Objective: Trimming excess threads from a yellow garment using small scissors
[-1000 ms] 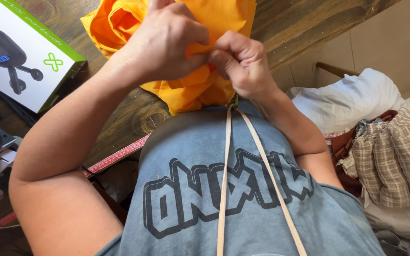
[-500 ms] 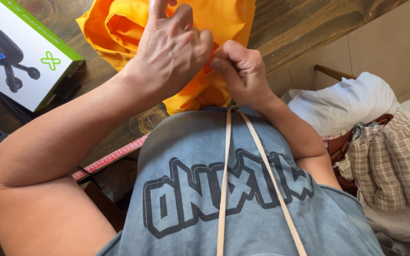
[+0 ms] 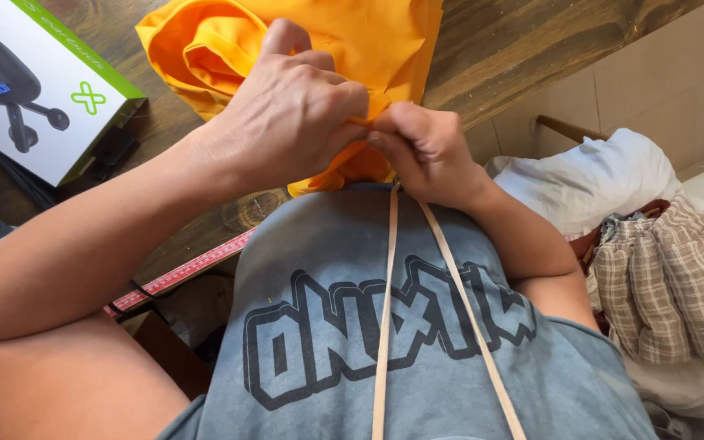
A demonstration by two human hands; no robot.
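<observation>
both hands (image 3: 352, 130) pinch orange cloth (image 3: 368, 41); white-green box (image 3: 38, 90) far left.

Dark wooden table (image 3: 531, 49), pale tiled wall (image 3: 662, 90)

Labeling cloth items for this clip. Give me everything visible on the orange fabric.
The orange fabric is a plain, bright orange-yellow woven cloth, matte, with no print. It lies bunched and folded in soft rolls on the dark wooden table, its near edge hanging toward the person's grey shirt. The left hand and right hand both pinch a small gather of it at the near edge. Its far part runs out of view.
</observation>
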